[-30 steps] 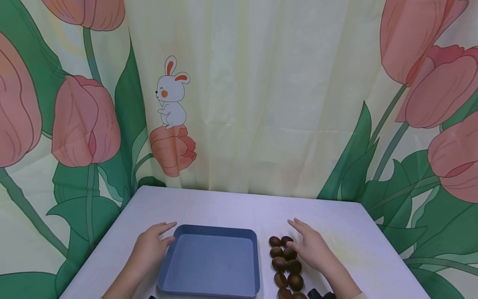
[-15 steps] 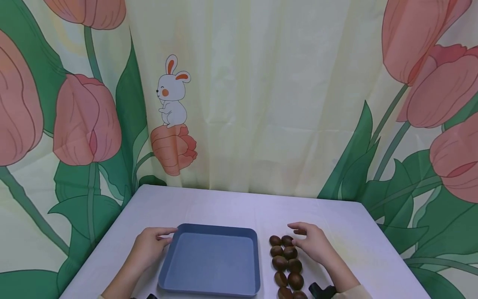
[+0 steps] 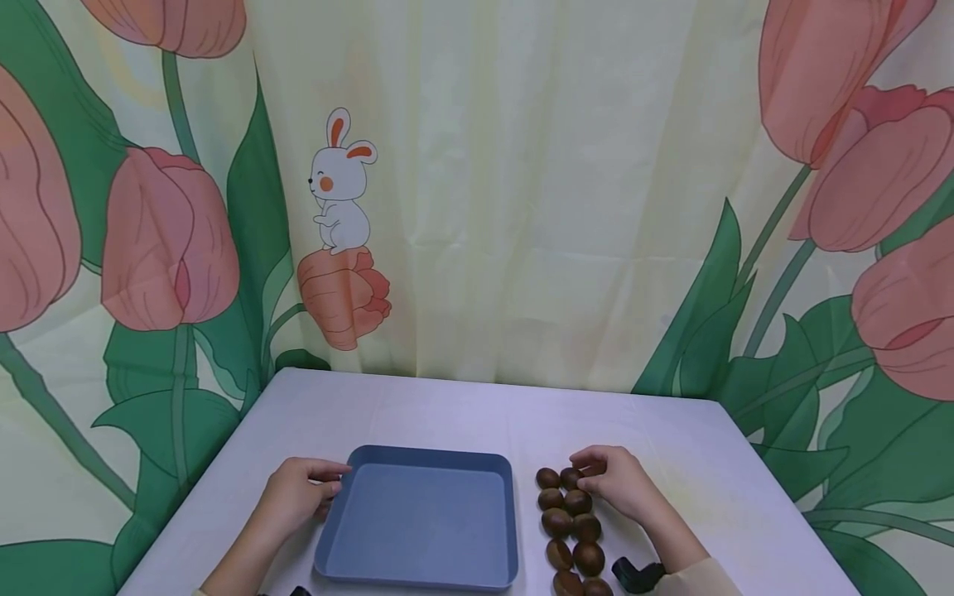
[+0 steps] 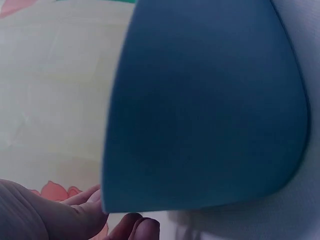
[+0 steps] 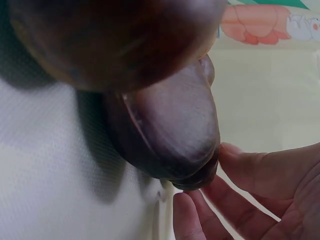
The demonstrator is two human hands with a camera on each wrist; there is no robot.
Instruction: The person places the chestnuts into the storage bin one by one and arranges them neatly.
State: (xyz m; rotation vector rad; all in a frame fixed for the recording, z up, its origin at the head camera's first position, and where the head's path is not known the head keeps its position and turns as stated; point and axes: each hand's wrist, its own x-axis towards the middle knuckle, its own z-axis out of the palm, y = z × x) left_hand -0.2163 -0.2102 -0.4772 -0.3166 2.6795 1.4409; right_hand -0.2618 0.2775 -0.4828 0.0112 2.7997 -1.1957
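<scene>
A shallow blue rectangular tray [image 3: 428, 521] lies on the white table. My left hand [image 3: 298, 488] is at its far left corner, fingertips touching the rim. The left wrist view shows the thumb [image 4: 82, 217] at the tray's corner, with curled fingertips [image 4: 146, 229] just outside the wall. Right of the tray, brown chestnuts stand in two columns. My right hand [image 3: 619, 483] pinches the far right chestnut [image 3: 570, 478] between thumb and fingers. In the right wrist view, nearer chestnuts [image 5: 170, 125] partly hide the pinched one.
Another chestnut [image 3: 547, 478] sits directly left of the pinched one, and several more run toward the front edge. A black wrist mount [image 3: 636, 574] is by the right sleeve. Behind the white table [image 3: 462, 410] hangs a curtain [image 3: 514, 207] printed with tulips and a rabbit.
My left hand has come in from beside the tray to its rim. The right hand's spread fingers have closed on the far right chestnut. Tray and chestnuts have stayed put.
</scene>
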